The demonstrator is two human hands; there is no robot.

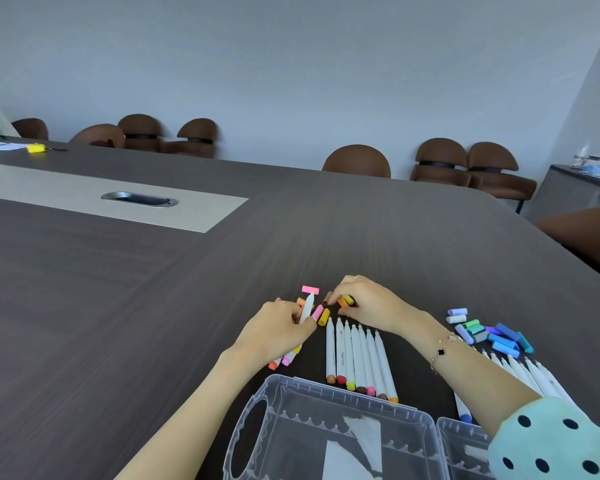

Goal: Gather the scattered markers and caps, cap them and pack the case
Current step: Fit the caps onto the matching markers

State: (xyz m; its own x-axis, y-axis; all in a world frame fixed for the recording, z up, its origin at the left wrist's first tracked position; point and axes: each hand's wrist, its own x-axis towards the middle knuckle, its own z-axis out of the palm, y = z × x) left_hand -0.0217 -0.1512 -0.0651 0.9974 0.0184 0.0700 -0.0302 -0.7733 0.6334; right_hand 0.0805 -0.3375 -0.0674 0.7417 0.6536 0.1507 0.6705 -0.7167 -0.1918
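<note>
My left hand (280,328) grips a bunch of white markers (305,308), tips pointing away, coloured ends sticking out below my palm. My right hand (362,301) pinches small orange and brown caps (346,301) on the table. A pink cap (310,289) lies just beyond, with a pink and a yellow cap (321,314) between my hands. Several uncapped white markers (357,358) lie in a row in front of the open clear plastic case (278,396). Blue, green and purple caps (489,332) lie piled to the right, with more white markers (525,374) beside my right forearm.
The dark wood-grain table (153,323) stretches far to the left and ahead, with a metal cable port (139,199) in a pale strip. Brown chairs (357,161) line the far wall. A yellow object (35,148) sits at the far left end.
</note>
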